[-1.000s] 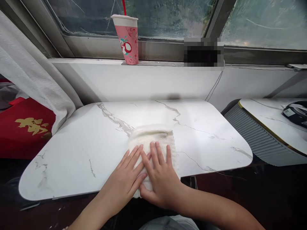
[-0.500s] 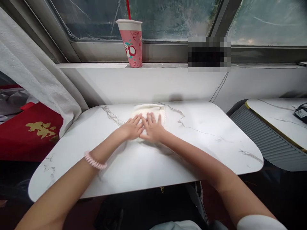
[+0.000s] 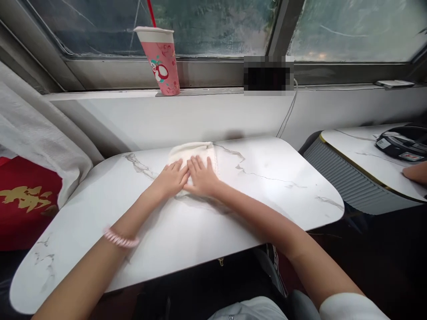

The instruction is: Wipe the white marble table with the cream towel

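A cream cloth (image 3: 191, 150) lies flat near the far edge of a white marble-patterned table (image 3: 267, 195). My left hand (image 3: 171, 178) presses on the cloth's left part, palm down with fingers stretched out. Beside it, my right hand (image 3: 203, 177) also lies flat on the cloth, fingers spread. The two hands touch at the thumbs and index fingers. Both hands cover much of the cloth's near part. A pink coiled band (image 3: 120, 238) circles my left wrist.
A pink paper cup (image 3: 163, 66) with a red straw stands on the windowsill, beside a blurred-out dark object (image 3: 268, 76). A white curtain (image 3: 43, 120) and a red bag (image 3: 26, 200) are at left. At right, a second table (image 3: 353, 146) holds a black item (image 3: 403, 144); another person's hand (image 3: 415, 173) rests there.
The view has swung right, so the scene sits further left. Both hands stay flat on the cloth. More of the right table and another person's hand have come into view.
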A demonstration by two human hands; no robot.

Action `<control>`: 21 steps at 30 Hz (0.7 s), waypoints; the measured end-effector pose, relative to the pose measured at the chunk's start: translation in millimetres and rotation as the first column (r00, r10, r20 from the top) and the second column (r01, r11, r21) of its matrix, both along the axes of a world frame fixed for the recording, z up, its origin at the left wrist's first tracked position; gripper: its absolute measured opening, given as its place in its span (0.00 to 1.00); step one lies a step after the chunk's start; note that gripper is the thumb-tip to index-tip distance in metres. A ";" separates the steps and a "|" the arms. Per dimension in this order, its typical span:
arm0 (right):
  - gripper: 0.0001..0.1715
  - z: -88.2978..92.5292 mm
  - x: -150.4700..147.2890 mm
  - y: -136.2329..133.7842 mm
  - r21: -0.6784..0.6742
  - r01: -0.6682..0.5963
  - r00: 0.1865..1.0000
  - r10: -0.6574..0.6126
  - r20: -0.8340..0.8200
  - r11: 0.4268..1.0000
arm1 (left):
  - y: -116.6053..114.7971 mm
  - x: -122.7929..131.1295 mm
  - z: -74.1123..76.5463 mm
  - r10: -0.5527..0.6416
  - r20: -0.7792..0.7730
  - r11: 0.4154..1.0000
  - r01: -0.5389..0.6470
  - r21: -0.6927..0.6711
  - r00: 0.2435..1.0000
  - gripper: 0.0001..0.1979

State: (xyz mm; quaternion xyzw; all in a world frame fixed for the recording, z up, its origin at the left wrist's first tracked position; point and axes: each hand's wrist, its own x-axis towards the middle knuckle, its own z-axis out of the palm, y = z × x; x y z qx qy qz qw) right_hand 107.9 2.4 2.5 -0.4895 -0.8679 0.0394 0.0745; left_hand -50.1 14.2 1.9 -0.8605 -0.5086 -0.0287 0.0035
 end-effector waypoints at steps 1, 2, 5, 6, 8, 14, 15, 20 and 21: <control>0.50 1.3 -3.0 -14.4 -0.003 -0.016 1.000 0.016 0.004 1.000 | -14.9 -5.4 -2.1 -0.028 0.010 0.999 0.028 0.033 1.000 0.23; 0.50 2.9 -6.1 -29.8 -0.009 -0.036 0.999 0.036 0.008 0.999 | -31.6 -11.8 -4.8 -0.059 0.018 0.996 0.058 0.073 0.998 0.22; 0.52 7.5 -15.8 -77.9 -0.009 -0.121 0.993 0.121 -0.005 0.993 | -88.8 -34.9 -15.7 -0.072 -0.011 0.981 0.073 0.181 0.997 0.22; 0.52 8.8 -19.2 -93.2 0.000 -0.154 0.988 0.154 -0.018 0.988 | -108.4 -43.3 -19.3 -0.069 -0.033 0.973 0.075 0.216 0.997 0.22; 0.52 10.8 -26.7 -120.3 0.016 -0.204 0.978 0.204 -0.044 0.979 | -144.2 -59.2 -24.2 -0.091 -0.067 0.961 0.106 0.256 0.994 0.22; 0.50 12.1 -47.4 -160.8 -0.033 -0.243 0.969 0.242 -0.046 0.969 | -195.9 -89.9 -22.5 -0.133 -0.101 0.954 0.155 0.258 0.986 0.24; 0.51 12.0 -49.1 -162.2 -0.040 -0.248 0.968 0.246 -0.051 0.968 | -197.5 -92.4 -22.0 -0.145 -0.091 0.949 0.164 0.270 0.985 0.25; 0.52 11.5 -56.3 -158.5 -0.038 -0.230 0.971 0.227 -0.070 0.973 | -190.9 -100.7 -22.3 -0.171 -0.081 0.954 0.185 0.237 0.982 0.29; 0.52 11.1 -58.7 -155.3 -0.034 -0.220 0.974 0.217 -0.068 0.975 | -186.1 -102.1 -22.6 -0.158 -0.081 0.963 0.172 0.209 0.984 0.29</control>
